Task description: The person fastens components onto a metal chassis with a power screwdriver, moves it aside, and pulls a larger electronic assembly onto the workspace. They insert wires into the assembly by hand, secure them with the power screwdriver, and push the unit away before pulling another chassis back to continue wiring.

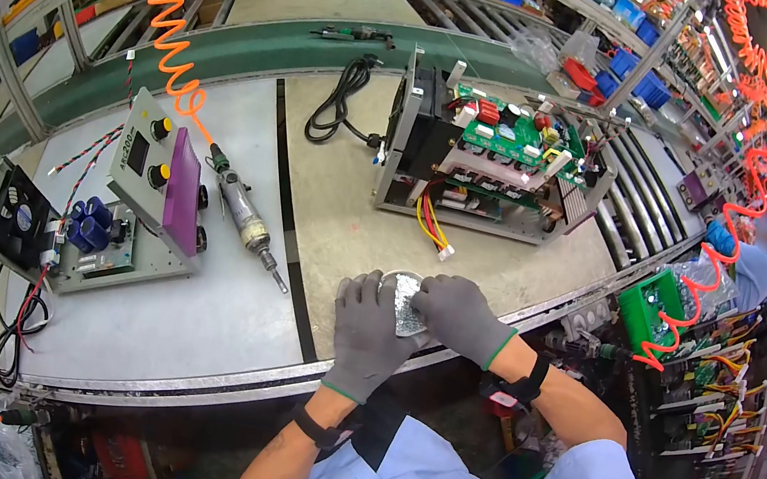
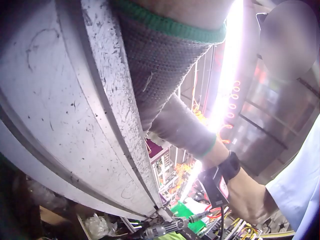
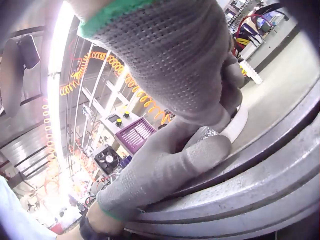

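The fingers of my left hand (image 1: 369, 334) gripped a shallow dish (image 3: 240, 125) of loose silvery bits (image 1: 407, 306), too small to name surely, with the thumb along the rim in the right wrist view. The fingers of my right hand (image 1: 467, 318) were bent down onto the dish from the opposite side; whether they pinched any of the bits, I could not tell, because the glove hid their tips.

What mattered most, I judged, was how the dish lay to those right fingers: just under their tips and towards my left hand, both hands touching it. Its visible part ran longest from the open chassis (image 1: 420, 144) towards my body, so the right fingers came in across that line.

The dish was on my side of the chassis, nearer me than its yellow-and-red wire bundle (image 1: 430, 219), at the front of the bench (image 1: 349, 203); whether it rested there or was held just above, I could not tell. The pneumatic screwdriver (image 1: 247, 220) lay left of the chassis, touched by neither hand.
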Demonstrator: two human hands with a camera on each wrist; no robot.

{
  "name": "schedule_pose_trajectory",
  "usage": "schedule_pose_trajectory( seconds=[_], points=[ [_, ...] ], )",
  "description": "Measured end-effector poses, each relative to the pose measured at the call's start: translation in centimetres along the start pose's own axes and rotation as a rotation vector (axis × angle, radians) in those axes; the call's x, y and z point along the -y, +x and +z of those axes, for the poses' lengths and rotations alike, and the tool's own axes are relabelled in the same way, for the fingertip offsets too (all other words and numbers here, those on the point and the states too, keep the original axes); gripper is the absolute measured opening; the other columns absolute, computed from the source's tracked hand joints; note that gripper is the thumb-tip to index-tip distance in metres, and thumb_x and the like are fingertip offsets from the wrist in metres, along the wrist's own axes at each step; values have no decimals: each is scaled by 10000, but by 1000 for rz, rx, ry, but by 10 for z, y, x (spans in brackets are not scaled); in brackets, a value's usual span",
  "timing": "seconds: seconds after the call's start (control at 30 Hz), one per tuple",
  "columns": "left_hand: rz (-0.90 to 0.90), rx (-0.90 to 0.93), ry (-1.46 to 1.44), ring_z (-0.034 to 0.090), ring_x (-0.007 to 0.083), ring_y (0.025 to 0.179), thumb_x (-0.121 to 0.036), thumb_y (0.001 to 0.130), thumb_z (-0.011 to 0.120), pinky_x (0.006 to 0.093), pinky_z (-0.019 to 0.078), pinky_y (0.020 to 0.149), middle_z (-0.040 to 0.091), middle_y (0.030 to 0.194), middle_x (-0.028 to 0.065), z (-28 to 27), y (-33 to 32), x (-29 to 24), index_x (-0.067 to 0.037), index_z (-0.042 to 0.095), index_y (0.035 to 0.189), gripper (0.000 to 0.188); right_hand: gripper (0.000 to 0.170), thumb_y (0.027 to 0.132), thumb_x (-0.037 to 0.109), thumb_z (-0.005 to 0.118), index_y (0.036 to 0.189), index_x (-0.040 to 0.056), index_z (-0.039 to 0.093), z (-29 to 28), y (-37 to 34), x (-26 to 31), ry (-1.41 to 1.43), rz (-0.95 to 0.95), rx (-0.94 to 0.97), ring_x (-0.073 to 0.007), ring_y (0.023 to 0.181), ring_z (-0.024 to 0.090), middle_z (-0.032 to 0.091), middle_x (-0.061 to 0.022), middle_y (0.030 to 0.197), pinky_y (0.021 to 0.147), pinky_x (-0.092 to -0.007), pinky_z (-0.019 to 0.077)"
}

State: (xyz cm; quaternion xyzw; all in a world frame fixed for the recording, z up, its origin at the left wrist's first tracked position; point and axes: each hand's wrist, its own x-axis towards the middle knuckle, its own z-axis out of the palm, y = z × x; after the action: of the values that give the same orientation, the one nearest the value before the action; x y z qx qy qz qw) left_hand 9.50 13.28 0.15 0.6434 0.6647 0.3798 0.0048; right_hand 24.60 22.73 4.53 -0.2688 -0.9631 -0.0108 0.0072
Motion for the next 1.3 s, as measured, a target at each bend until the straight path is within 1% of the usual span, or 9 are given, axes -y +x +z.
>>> schedule_pose_trajectory(
  seconds=[0.07,0.27,0.4,0.53,0.57,0.67,0.8,1.1,1.3],
  points=[
    [-7,13,2,521,383,1201,-542,649,887,547,380,1109,567,1287,192,0,0,1,1,571,1253,872,97,838,176,694,895,98,691,1,0,4,-34,14,0,-293,850,673,653,-88,894,773,-421,563],
    [-5,19,-14,524,388,1212,-518,642,889,549,367,1123,568,1304,215,-2,-1,3,11,552,1311,917,129,830,166,723,923,83,686,-13,5,-8,378,145,-160,-324,848,684,665,-120,896,753,-414,562],
    [-12,46,-30,518,380,1217,-486,633,893,543,346,1137,568,1304,216,-5,-1,3,15,553,1302,903,108,901,148,685,952,54,693,-4,23,-33,585,264,-282,-308,765,707,709,-141,849,686,-393,547],
    [3,9,-51,520,361,1202,-458,619,904,530,343,1133,571,1277,200,-3,-1,5,21,551,1253,869,155,939,156,651,940,5,687,-4,48,-52,823,599,-326,-283,727,703,710,-176,822,681,-387,542],
    [4,11,-57,521,362,1201,-455,617,904,530,346,1129,572,1277,203,-4,-1,6,22,550,1254,870,162,939,147,650,948,-12,679,-3,52,-56,791,594,-336,-292,687,693,709,-182,811,673,-380,542],
    [-3,15,-74,521,370,1205,-453,618,902,534,348,1125,573,1283,212,-6,-1,7,23,547,1264,878,146,935,133,647,956,-6,689,9,65,-69,486,458,-599,-275,663,689,706,-180,798,659,-381,535],
    [-11,27,-85,517,383,1220,-456,628,899,543,343,1135,571,1296,221,-4,-2,7,23,542,1283,887,152,921,225,686,983,96,738,21,77,-83,130,444,-660,-334,757,717,732,-146,838,699,-426,561],
    [-31,35,-102,523,381,1221,-435,622,901,550,346,1142,574,1296,215,-5,-3,10,18,569,1261,851,142,906,249,692,959,130,750,34,88,-99,-41,387,-561,-344,747,710,731,-131,828,670,-454,556],
    [-28,59,-93,519,381,1229,-460,640,885,550,341,1148,572,1302,212,-8,-3,11,15,569,1270,850,126,904,226,694,951,122,748,35,85,-93,-26,321,-602,-345,734,705,718,-132,800,660,-452,557]
  ],
)
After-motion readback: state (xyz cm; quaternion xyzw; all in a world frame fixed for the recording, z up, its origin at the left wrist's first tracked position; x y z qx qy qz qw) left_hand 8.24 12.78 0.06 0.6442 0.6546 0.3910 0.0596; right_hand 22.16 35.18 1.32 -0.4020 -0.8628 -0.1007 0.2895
